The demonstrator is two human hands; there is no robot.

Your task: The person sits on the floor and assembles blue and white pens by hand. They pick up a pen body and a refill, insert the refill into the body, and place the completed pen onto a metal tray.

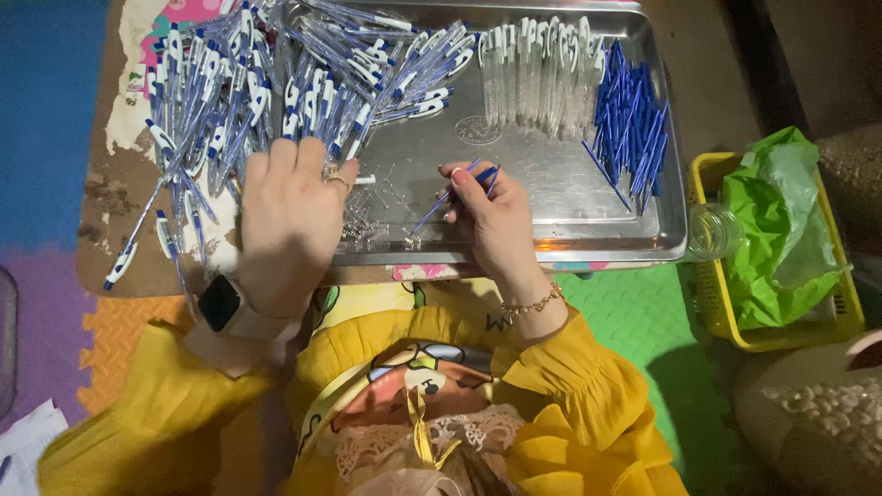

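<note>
My left hand (pixel 289 216) lies palm down, fingers spread, on the edge of a big heap of blue-and-white ballpoint pens (pixel 276 78) at the left of a steel tray (pixel 551 179). A ring and a dark wristwatch are on that hand. My right hand (pixel 491 216) pinches two thin blue ink refills (pixel 452 193) over the tray's front part. A small pile of metal springs (pixel 360 225) lies between my hands. Clear pen barrels (pixel 537 73) lie in a row at the tray's back. A bunch of blue refills (pixel 629 119) fills its right side.
A yellow basket (pixel 781 312) with a green plastic bag stands right of the tray, a clear cup (pixel 712 230) beside it. Loose pens (pixel 156 230) spill onto the worn brown board at left. Coloured foam floor mats surround the tray.
</note>
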